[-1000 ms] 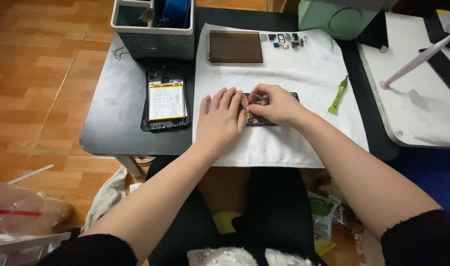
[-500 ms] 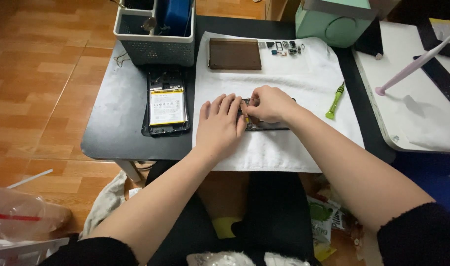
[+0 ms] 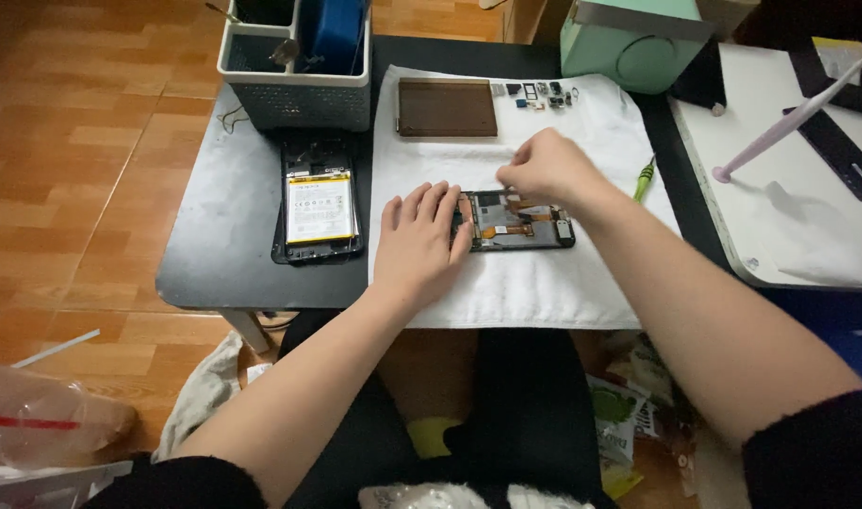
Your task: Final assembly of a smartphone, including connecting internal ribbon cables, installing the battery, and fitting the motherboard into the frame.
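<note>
While the flat, spread left hand (image 3: 421, 240) pins the opened phone (image 3: 516, 221), the pinched right hand (image 3: 544, 168) has lifted off it; a yellow-labelled battery (image 3: 320, 207) sits toward the tabletop's left edge.

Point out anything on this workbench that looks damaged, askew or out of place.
Nothing looks spilled or knocked over. Two phones lie opened: one with its yellow battery exposed on the black table, another opened phone on the white cloth, steadied by the left hand. Tiny parts lie loose by the cloth's far edge.
</note>
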